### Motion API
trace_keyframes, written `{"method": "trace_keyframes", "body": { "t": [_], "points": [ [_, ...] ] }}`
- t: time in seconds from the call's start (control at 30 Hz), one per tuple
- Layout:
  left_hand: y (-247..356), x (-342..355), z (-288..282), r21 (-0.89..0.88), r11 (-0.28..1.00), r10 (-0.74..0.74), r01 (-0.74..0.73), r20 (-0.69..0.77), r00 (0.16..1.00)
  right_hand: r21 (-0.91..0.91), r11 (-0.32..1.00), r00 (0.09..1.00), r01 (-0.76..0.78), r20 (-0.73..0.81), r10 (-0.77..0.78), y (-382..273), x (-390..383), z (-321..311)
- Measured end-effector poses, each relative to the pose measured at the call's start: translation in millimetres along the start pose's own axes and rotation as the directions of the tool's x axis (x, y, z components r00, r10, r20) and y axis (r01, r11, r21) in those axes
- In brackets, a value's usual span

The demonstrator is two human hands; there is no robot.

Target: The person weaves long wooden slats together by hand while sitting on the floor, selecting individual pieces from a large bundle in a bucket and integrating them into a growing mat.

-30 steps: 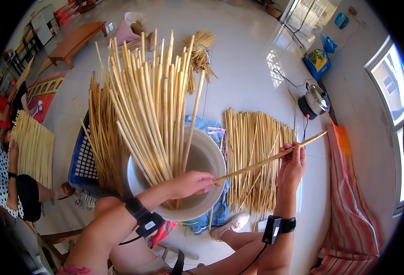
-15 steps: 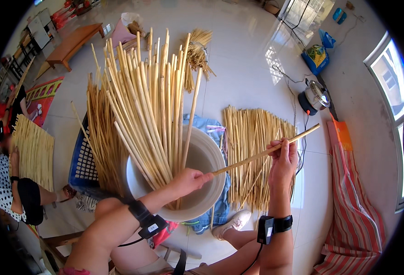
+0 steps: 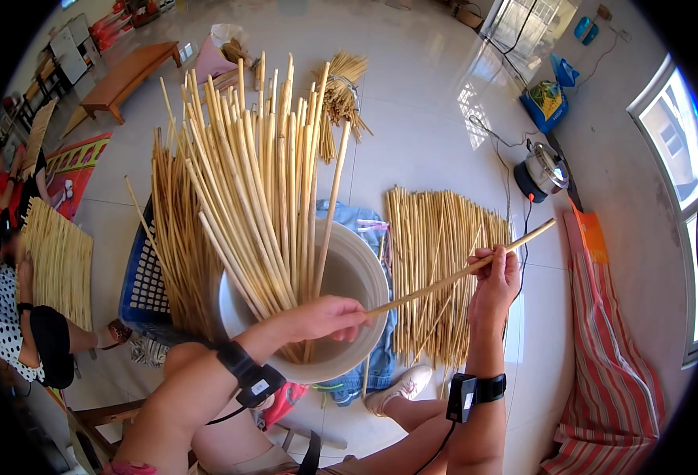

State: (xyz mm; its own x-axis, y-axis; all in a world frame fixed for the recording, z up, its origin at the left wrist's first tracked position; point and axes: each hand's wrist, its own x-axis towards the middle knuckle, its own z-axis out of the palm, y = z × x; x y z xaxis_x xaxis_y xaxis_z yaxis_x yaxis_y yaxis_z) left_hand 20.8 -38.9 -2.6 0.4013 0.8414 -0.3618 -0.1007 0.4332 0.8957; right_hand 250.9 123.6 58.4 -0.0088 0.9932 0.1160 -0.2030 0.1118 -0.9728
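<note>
A long straw-coloured stalk [image 3: 436, 287] slants up to the right between my hands. My left hand [image 3: 327, 318] pinches its lower end over the bucket rim, with the other fingers hanging a little loose. Nearer the upper end, my right hand [image 3: 497, 275] grips the stalk between thumb and fingers. Below the left hand stands a white bucket [image 3: 379, 273], holding a thick sheaf of pale peeled stalks [image 3: 258, 198] that fan upward. Under the right hand lies a flat layer of similar stalks [image 3: 432, 261] side by side on the floor.
Left of the bucket, a blue plastic basket [image 3: 139, 289] holds thinner brown stalks. A tied bundle [image 3: 339, 91] lies beyond. To the right are an electric kettle [image 3: 545, 168] with cord and striped cloth [image 3: 610, 356]. Two people sit at far left beside a stalk mat [image 3: 60, 261].
The stalk and my right hand have shifted slightly right and down. My left hand's lower fingers have loosened. At far left, a person's flat stalk panel has come further into view.
</note>
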Motion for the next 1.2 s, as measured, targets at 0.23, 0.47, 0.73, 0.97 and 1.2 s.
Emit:
{"method": "trace_keyframes", "body": {
  "t": [0.23,0.47,0.73,0.97,1.2],
  "points": [
    [4.1,8.2,18.8,-0.060,0.998,0.013,-0.019,-0.097,0.995,-0.113,0.993,0.999,0.019,0.048,-0.014,-1.8,-19.0,25.5],
    [-6.0,16.2,21.7,0.186,0.983,0.088,-0.002,-0.455,0.886,-0.099,0.995,0.990,-0.017,0.135,0.030,-1.8,-28.9,36.3],
    [9.7,0.4,7.4,-0.323,0.946,-0.047,0.031,-0.041,0.998,-0.110,0.993,0.994,-0.042,0.096,0.053,-10.2,-19.7,27.6],
    [10.4,-0.2,8.3,-0.274,0.962,0.001,-0.003,-0.008,1.000,-0.084,0.996,0.995,-0.041,0.089,0.048,-9.4,-18.0,23.4],
    [0.2,11.2,12.4,0.130,0.987,-0.053,0.092,-0.276,0.960,-0.115,0.992,0.986,-0.048,0.152,0.065,-7.1,-29.8,35.9]
  ]
}}
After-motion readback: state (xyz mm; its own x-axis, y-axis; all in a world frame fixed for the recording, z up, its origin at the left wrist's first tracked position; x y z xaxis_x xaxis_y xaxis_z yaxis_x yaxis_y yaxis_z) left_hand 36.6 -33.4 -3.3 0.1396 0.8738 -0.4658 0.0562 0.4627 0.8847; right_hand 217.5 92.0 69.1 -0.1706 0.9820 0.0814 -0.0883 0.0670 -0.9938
